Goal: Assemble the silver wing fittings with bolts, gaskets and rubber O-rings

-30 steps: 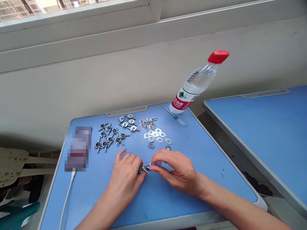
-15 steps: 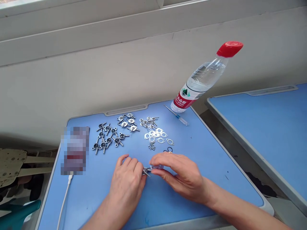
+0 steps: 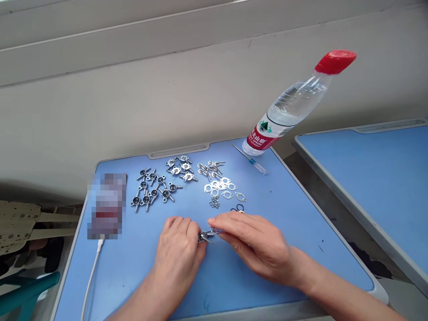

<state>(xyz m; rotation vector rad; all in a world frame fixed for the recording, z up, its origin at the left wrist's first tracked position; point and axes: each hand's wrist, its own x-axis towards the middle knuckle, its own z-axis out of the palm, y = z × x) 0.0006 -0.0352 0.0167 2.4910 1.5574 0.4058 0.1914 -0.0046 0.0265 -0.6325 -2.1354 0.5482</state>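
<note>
My left hand is closed on a small metal fitting over the front part of the blue table. Beside it, my right hand pinches a clear-handled tool, whose far side meets the fitting. Farther back lie several dark-centred metal fittings and several fittings with plates on top. To their right are small levered parts, flat oval plates and a little heap of screws. Dark rings show just behind my right hand.
A water bottle with a red cap stands at the table's back right corner, beside a clear-handled screwdriver. A blurred phone with a white cable lies at the left. Another blue table is at the right.
The view has shifted slightly, so the table items appear a little to the right. My right hand has turned a little around the clear tool, and more of the fitting shows.
</note>
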